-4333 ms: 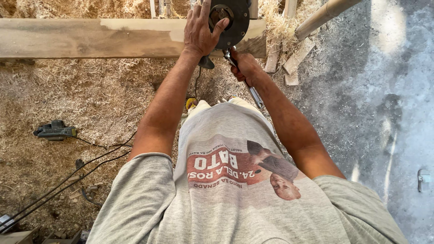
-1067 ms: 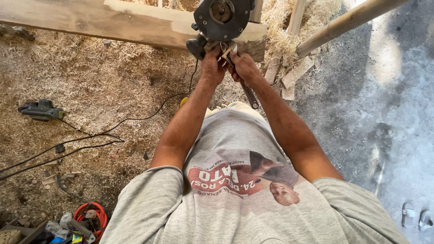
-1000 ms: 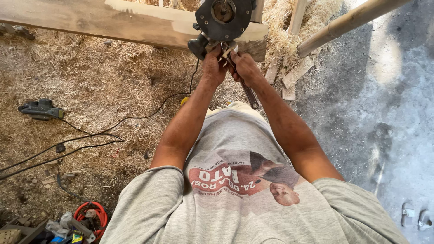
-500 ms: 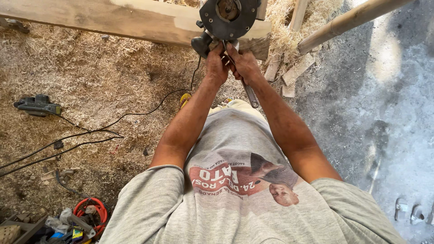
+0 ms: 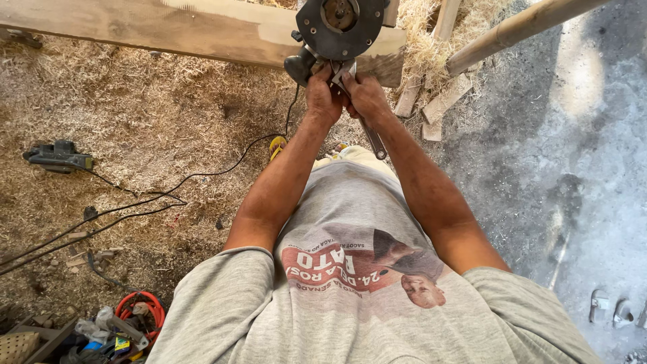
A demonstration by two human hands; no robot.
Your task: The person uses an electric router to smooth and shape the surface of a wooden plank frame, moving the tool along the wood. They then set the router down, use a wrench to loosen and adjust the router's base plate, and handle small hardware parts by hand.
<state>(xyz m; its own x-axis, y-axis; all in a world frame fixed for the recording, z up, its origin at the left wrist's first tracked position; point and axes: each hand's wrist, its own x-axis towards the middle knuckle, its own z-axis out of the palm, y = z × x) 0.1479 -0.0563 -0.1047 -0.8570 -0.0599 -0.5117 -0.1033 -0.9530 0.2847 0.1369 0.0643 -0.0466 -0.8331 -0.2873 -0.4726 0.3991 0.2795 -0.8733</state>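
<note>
A dark round power tool [image 5: 337,27] with a flat base plate lies upside down on a long wooden plank [image 5: 168,27]. My left hand [image 5: 323,98] grips the tool's near edge by its dark handle knob. My right hand [image 5: 366,94] is closed around a metal wrench [image 5: 372,140], whose head sits against the tool while its handle hangs down toward me. The two hands touch each other just below the tool. The wrench head itself is hidden by my fingers.
Sawdust covers the ground [image 5: 135,135]. A second power tool [image 5: 57,156] lies at the left with black cables [image 5: 135,202] trailing across. Wood offcuts [image 5: 431,108] and a pole [image 5: 512,30] lie at the right. A box of tools with a red ring [image 5: 138,313] sits at lower left.
My left hand came down from the top of the tool's base plate to its near edge, beside my right hand. The view has shifted slightly downward since half a second ago.
</note>
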